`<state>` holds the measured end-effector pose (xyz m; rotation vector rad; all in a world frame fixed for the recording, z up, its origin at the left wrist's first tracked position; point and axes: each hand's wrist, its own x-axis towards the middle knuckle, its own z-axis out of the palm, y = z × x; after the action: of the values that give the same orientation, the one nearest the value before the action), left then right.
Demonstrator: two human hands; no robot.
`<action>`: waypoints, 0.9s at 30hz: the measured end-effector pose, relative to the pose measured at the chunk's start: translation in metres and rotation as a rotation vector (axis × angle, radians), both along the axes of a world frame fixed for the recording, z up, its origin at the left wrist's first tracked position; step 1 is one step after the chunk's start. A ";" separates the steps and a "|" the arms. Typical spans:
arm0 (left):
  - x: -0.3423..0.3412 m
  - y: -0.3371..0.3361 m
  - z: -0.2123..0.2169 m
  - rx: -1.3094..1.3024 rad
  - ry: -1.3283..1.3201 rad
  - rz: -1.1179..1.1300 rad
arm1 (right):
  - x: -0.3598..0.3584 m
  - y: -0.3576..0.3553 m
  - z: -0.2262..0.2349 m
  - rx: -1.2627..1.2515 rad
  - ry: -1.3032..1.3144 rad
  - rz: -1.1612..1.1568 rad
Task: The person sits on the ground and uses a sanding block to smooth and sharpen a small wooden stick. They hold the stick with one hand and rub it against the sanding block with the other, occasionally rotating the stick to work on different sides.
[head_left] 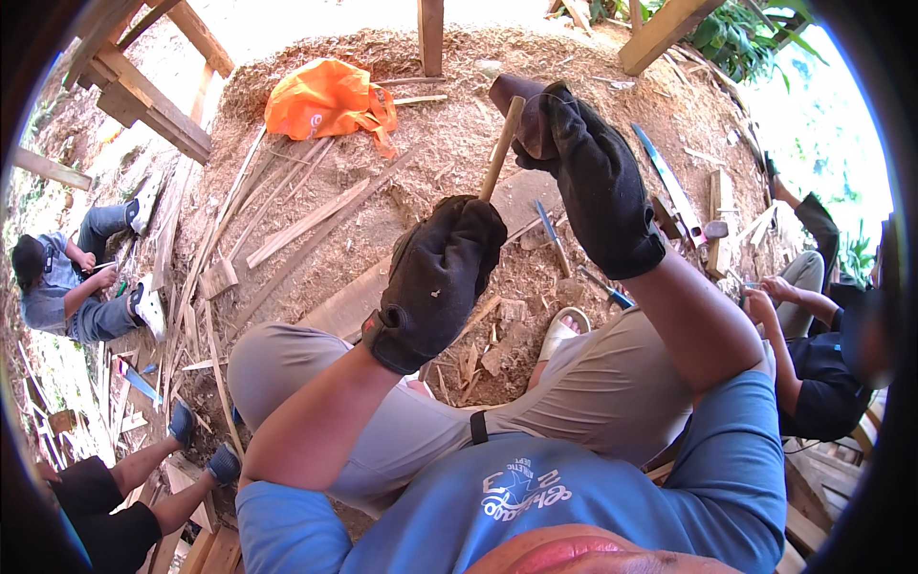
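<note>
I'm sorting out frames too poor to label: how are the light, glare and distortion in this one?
Head view: hard sunlight blows out the top edge and the foliage at upper right; the sawdust ground is bright but readable. The gloved left hand, right hand and thin stick are sharp. Fisheye bends the planks near the rim, and the corners go black.

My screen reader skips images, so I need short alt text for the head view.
Seen from above, a seated person's black-gloved left hand grips a thin wooden stick upright while the gloved right hand holds a dark wooden block at its top. Wood strips, sawdust and an orange bag cover the ground; other people sit around.
</note>
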<state>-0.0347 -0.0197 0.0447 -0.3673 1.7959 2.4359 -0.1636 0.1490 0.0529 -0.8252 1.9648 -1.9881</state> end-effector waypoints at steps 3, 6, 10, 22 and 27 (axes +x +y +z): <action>0.001 -0.003 -0.003 -0.083 0.023 -0.059 | 0.001 -0.001 -0.009 0.025 -0.049 -0.062; 0.000 0.004 -0.008 -0.141 0.065 -0.011 | 0.008 -0.007 -0.006 0.007 -0.153 -0.071; 0.002 -0.001 0.000 -0.115 0.006 -0.083 | 0.014 -0.013 0.004 -0.058 -0.207 -0.061; -0.004 0.001 -0.007 -0.093 0.014 -0.039 | 0.011 -0.028 -0.004 -0.003 -0.042 -0.089; -0.001 0.002 -0.008 -0.006 -0.016 -0.038 | 0.038 -0.029 0.005 0.131 -0.188 -0.047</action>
<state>-0.0358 -0.0180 0.0364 -0.3490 1.7867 2.3957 -0.1260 0.1198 0.0578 -0.5449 1.9958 -1.8620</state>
